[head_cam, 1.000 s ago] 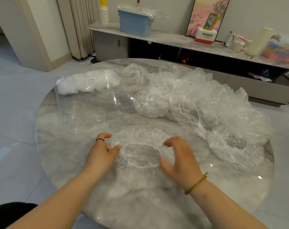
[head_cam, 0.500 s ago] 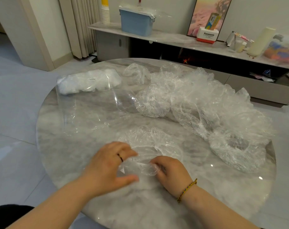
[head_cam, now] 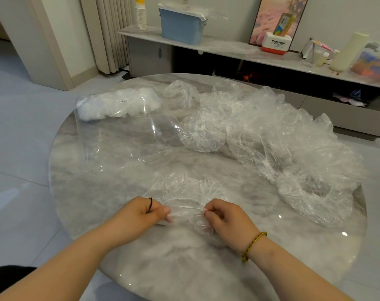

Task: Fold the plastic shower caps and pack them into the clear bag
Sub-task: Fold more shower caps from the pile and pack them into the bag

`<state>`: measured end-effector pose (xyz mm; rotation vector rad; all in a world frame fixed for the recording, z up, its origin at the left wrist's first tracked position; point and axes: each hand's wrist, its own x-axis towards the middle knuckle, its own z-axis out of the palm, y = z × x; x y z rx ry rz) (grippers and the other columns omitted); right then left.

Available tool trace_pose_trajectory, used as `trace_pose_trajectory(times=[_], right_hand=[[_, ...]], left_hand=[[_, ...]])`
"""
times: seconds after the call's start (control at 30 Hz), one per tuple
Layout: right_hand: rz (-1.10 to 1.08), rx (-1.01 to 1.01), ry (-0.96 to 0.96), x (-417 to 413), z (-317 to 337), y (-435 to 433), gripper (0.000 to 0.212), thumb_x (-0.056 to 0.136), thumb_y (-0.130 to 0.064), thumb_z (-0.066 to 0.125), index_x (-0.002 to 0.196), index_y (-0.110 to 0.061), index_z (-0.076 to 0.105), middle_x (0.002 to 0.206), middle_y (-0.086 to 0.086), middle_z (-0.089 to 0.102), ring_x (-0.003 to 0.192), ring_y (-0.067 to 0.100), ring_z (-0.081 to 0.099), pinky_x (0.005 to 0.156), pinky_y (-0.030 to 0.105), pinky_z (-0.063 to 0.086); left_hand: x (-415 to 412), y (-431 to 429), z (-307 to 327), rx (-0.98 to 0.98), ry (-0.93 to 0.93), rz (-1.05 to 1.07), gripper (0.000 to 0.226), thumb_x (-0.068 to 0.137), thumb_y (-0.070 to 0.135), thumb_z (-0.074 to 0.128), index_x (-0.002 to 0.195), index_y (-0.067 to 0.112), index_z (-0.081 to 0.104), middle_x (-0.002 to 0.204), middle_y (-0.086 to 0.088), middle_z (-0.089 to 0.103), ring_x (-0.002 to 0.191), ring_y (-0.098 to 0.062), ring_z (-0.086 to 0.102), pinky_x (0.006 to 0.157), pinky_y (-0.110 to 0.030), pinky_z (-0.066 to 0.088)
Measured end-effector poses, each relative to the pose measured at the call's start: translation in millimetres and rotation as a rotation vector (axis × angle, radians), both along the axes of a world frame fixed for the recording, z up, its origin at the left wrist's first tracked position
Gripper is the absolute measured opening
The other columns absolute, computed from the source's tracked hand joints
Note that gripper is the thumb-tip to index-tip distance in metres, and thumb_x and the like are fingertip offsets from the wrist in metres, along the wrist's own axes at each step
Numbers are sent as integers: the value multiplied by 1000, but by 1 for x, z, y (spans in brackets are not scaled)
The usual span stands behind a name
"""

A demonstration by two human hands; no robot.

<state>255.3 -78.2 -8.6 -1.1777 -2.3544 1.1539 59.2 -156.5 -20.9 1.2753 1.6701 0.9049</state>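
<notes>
Shower cap (head_cam: 185,192), crinkled and clear, lies on the near part of the marble table (head_cam: 206,268), its near edge pinched between the left hand (head_cam: 144,213) and right hand (head_cam: 224,216). Beyond it lie the clear bag (head_cam: 119,137) and a heap of loose caps (head_cam: 267,131).

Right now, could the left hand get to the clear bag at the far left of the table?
Probably yes. Only bare marble tabletop lies between the left hand and the clear bag. But that hand is pinching the shower cap, so it must let go or carry it along.
</notes>
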Motion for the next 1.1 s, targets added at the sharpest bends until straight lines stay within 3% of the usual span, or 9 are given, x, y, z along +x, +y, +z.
trace_pose_trajectory(times=[0.13,0.27,0.43,0.53,0.67,0.77,0.87,0.93,1.1], right_hand=[[-80,-139,42,-6,-1,0,29,94,-12,47,69,-26,48,36,-14,49,36,-1,45,46,8,35],[-85,-78,-122,-4,-1,3,30,92,-15,50,67,-30,46,33,-14,46,33,2,43,44,10,35],[26,68,-360,-3,1,5,31,90,-24,53,66,-35,35,55,-10,44,49,3,41,50,13,31],[41,84,-377,-1,0,6,31,89,-27,55,67,-35,34,58,-12,45,54,2,42,51,13,30],[5,67,-311,1,3,7,19,90,-24,54,76,-30,43,64,-14,48,56,3,44,58,18,37],[-132,252,-213,2,6,2,18,96,-17,41,101,-19,58,85,-7,56,72,9,49,66,19,36],[-138,676,12,1,3,-11,29,82,-10,37,100,-12,60,87,3,69,83,13,60,69,17,42],[21,853,95,1,-9,-25,34,73,-8,37,102,-17,52,93,6,71,94,12,55,85,23,41],[298,909,-167,8,-35,-36,33,96,-24,22,119,-15,43,119,1,64,115,14,54,105,26,27]], left_hand=[[4,5,5,37,87,165,42,90,16,57,49,13,49,33,10,36,36,-4,37,45,-11,32],[4,5,5,20,307,197,29,86,27,64,59,26,51,47,6,46,45,-5,42,49,-15,33],[3,3,12,-104,688,-99,13,87,45,56,92,37,47,61,11,44,56,0,42,52,-10,29],[2,2,14,-119,809,-145,39,86,49,55,121,38,42,67,15,41,68,-4,44,57,-10,29],[3,-1,9,307,862,-96,37,79,38,48,116,35,45,78,21,40,79,-3,45,74,-21,44],[15,-7,-2,615,932,-257,38,74,18,41,100,25,67,100,9,64,96,-10,50,94,-24,32],[25,-11,-6,504,1089,-394,44,74,16,36,93,24,75,100,10,71,102,-11,63,102,-28,26],[23,-13,-12,402,1106,-423,42,82,22,34,98,24,74,103,11,70,99,-8,65,103,-27,24],[14,-15,-14,172,1133,-468,74,100,42,0,107,21,70,112,9,67,105,-6,63,105,-24,14]])
